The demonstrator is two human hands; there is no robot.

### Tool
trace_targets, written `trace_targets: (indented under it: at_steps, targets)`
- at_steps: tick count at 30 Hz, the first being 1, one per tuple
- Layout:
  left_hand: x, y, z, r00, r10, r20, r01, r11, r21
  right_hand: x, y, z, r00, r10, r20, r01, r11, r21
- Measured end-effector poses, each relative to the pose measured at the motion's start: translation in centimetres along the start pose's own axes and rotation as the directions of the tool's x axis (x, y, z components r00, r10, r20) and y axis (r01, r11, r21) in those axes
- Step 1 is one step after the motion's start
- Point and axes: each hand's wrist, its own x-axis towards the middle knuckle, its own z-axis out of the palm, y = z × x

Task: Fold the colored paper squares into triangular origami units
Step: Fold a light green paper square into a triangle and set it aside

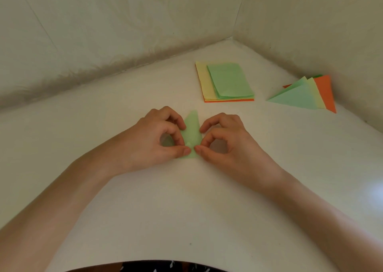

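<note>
Paper (192, 126) pinch: L grip (159, 135), R grip (226, 140)

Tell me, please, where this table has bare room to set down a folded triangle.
Bare tabletop lies left of the left hand and near the body between the forearms. The far right corner is crowded by the paper stack and folded triangles.

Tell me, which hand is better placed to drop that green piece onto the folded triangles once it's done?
Probably the right hand. The folded triangles lie off to its side, while the left hand would have to cross over. Both hands pinch the green piece.
</note>
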Motion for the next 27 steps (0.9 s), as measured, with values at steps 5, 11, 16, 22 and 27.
trace_targets:
  at_steps: [5,11,16,22,27]
  targets:
    - [0.0,0.0,0.2,1.000,0.003,-0.027,-0.003,1.000,0.000,0.0,0.3,0.7,0.997,-0.059,-0.057,0.056,0.997,-0.057]
    - [0.0,0.1,0.6,0.998,0.018,-0.059,-0.016,0.999,0.037,0.0,0.5,1.5,0.972,-0.181,-0.148,0.147,0.966,-0.215]
    - [-0.2,-0.3,0.7,0.992,0.115,-0.059,-0.109,0.990,0.091,0.2,0.8,1.3,0.978,-0.190,-0.091,0.163,0.954,-0.251]
    - [-2.1,-1.6,-0.1,0.930,0.367,-0.034,-0.349,0.907,0.235,0.0,1.3,0.1,0.958,-0.283,0.055,0.288,0.935,-0.208]
    - [-4.1,-2.2,-0.2,0.860,0.509,0.028,-0.446,0.724,0.526,-0.4,2.0,-1.2,0.840,-0.513,0.175,0.539,0.755,-0.372]
